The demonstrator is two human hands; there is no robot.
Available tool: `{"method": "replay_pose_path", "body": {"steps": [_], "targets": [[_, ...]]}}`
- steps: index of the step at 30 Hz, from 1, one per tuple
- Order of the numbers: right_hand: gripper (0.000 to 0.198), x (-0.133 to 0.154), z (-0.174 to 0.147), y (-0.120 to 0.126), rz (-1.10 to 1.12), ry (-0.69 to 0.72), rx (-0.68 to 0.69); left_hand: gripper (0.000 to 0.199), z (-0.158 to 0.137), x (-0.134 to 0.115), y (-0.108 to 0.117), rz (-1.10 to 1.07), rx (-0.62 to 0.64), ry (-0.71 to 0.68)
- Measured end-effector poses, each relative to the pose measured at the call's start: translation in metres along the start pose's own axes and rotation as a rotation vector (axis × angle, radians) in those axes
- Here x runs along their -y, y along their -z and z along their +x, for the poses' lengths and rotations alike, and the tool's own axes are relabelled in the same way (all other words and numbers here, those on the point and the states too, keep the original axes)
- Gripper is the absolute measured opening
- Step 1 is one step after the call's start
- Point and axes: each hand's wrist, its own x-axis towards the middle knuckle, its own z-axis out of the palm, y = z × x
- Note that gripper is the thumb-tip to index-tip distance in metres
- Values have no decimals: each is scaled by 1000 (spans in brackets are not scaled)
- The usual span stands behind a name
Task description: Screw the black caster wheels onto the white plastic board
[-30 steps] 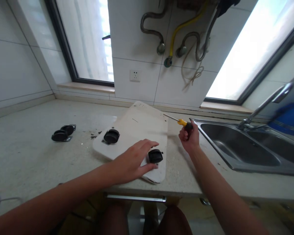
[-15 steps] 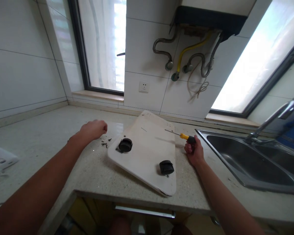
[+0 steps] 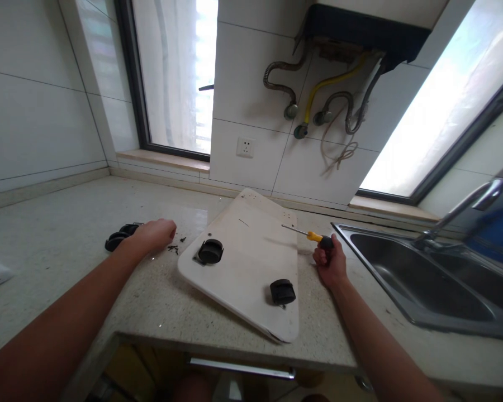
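Head view: left hand [image 3: 157, 234] curled, contents cannot be told, just beside screws [image 3: 173, 249]; right hand [image 3: 332, 263] grasps screwdriver [image 3: 313, 237]; board [image 3: 247, 257] with casters [image 3: 210, 252] between hands. Step seems screw-gathering; next move likely calls for fingertip pinch.

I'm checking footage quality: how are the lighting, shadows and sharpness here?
Head view: right window washed out white, pale glare on the counter; head view: faint shadow on the board near the screwdriver; head view: blue object at right edge looks soft.
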Motion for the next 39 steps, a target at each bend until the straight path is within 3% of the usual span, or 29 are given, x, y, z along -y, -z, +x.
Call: {"method": "replay_pose_path", "body": {"steps": [3, 6, 12, 16, 19, 23, 27, 33, 39], "targets": [[45, -1, 0, 1, 4, 6, 6, 36, -2, -5, -2, 0, -54, -13], [46, -2, 1, 2, 3, 8, 21, 18, -4, -11, 5, -36, -181, -38], [47, -7, 3, 1, 6, -28, 82, 40, -33, -35, 50, -138, -497, -138], [46, -10, -2, -8, 19, -71, 166, 36, -84, -79, 78, -401, -729, -316], [44, -10, -9, -15, 45, -89, 225, 28, -116, -129, 84, -692, -794, -436], [43, -7, -16, -19, 91, -98, 290, 22, -122, -193, 72, -1017, -657, -555], [45, -6, -19, -17, 107, -95, 291, 23, -103, -231, 52, -1228, -526, -594], [43, -8, -17, -19, 111, -62, 262, 34, -95, -241, 32, -1769, -187, -389], [44, -9, -16, -22, 101, -41, 259, 41, -96, -237, 28, -1891, -90, -340]]}}
